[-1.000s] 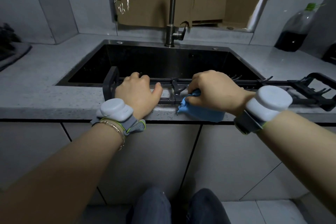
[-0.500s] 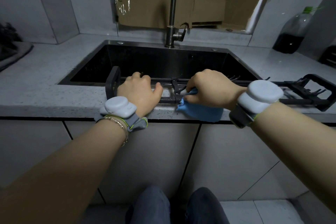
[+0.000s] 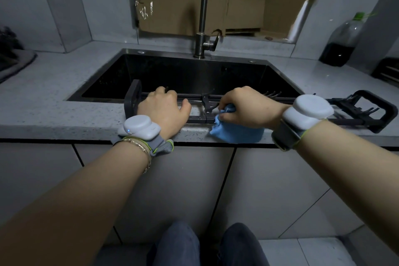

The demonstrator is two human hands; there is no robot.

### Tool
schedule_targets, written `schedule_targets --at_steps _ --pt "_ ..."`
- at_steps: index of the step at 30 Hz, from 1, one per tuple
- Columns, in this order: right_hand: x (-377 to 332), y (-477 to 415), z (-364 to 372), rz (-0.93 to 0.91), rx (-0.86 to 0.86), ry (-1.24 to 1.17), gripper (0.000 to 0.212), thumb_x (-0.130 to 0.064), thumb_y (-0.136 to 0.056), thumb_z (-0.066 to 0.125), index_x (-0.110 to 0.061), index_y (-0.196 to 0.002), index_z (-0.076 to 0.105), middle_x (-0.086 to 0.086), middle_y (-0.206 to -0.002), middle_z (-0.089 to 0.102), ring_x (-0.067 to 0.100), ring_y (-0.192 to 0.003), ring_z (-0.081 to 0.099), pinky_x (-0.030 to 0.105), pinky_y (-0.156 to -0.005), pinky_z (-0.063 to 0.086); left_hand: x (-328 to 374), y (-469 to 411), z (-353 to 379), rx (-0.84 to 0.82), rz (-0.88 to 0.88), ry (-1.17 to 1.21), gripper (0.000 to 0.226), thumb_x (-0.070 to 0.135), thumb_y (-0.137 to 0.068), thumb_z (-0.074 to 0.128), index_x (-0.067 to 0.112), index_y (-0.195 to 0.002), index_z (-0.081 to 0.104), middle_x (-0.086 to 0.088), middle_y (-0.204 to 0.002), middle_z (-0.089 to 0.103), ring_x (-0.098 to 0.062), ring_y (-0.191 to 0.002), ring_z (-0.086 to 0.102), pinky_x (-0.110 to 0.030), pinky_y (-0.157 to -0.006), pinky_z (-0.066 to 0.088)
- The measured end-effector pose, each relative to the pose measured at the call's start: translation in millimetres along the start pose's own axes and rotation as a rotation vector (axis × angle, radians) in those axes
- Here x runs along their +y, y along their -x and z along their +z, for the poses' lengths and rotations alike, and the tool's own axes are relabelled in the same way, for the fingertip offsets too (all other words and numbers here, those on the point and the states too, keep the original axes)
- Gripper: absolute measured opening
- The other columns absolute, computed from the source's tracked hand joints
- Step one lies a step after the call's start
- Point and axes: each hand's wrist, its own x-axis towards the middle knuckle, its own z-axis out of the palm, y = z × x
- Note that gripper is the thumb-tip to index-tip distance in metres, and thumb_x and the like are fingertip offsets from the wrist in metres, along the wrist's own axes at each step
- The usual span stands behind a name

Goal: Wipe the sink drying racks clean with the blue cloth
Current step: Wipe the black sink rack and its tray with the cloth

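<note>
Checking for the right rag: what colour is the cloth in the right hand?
Light blue cloth, seen in the head view.

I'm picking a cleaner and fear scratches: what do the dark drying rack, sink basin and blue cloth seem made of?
Black bar-framed drying rack: matte, either coated metal or plastic; cannot tell. Dark rectangular sink basin: likely dark-coated steel, faint sheen. Crumpled blue cloth: soft fabric, perhaps microfibre; it bunches limply.
</note>
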Motion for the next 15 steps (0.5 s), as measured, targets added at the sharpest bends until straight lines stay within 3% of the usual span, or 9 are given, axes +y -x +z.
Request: schedule_targets --at_steps 3,6,8,10,12,15 --pt "2 5 2 -0.004 -0.004 -0.074 0.011 -0.011 -0.081 0.061 -0.011 -0.091 0.066 0.004 -0.093 0.063 0.015 -0.083 0.051 0.021 -0.067 0.034 0 -1 0 -0.002 0.004 0.007 0.040 0.039 -0.094 0.040 0.004 -0.097 0.060 -0.014 -0.114 0.055 -0.034 -0.103 0.052 -0.033 -0.067 0.030" --pt "6 8 -2 0.032 -0.083 -0.142 0.020 0.002 -0.076 0.056 -0.016 -0.083 0.059 0.001 -0.092 0.060 0.014 -0.084 0.052 0.023 -0.068 0.039 -1 -1 -1 -0.011 0.000 0.009 0.039 0.038 -0.094 0.040 0.005 -0.097 0.060 -0.014 -0.114 0.056 -0.034 -0.103 0.052 -0.033 -0.067 0.031" --pt "7 11 0 0.090 0.017 -0.276 0.025 0.008 -0.073 0.054 -0.016 -0.077 0.060 -0.001 -0.080 0.060 0.009 -0.074 0.054 0.020 -0.064 0.041 -1 0 -1 -0.009 -0.005 0.010 0.039 0.038 -0.094 0.040 0.005 -0.098 0.060 -0.014 -0.113 0.056 -0.034 -0.103 0.052 -0.033 -0.067 0.031" --pt "8 16 2 0.223 0.302 -0.600 0.027 0.015 -0.074 0.053 -0.011 -0.070 0.060 -0.004 -0.065 0.059 0.001 -0.060 0.052 0.012 -0.056 0.041 0 1 -1 -0.009 -0.008 -0.004 0.040 0.039 -0.093 0.041 0.005 -0.099 0.061 -0.014 -0.112 0.056 -0.034 -0.104 0.052 -0.033 -0.067 0.030" --pt "19 18 0 0.459 0.598 -1.050 0.027 0.013 -0.078 0.050 -0.009 -0.065 0.056 -0.005 -0.051 0.058 0.003 -0.049 0.053 0.012 -0.045 0.041 1 0 -1 -0.008 -0.009 -0.001 0.040 0.039 -0.094 0.040 0.005 -0.099 0.061 -0.013 -0.112 0.055 -0.034 -0.104 0.052 -0.033 -0.066 0.030" --pt "42 14 -2 0.765 0.680 -1.682 0.016 -0.001 -0.084 0.043 -0.005 -0.075 0.056 0.008 -0.061 0.057 0.023 -0.053 0.055 0.019 -0.043 0.045 2 0 -1 -0.013 -0.010 -0.002 0.040 0.039 -0.094 0.040 0.005 -0.099 0.060 -0.013 -0.112 0.055 -0.033 -0.103 0.052 -0.033 -0.066 0.031"
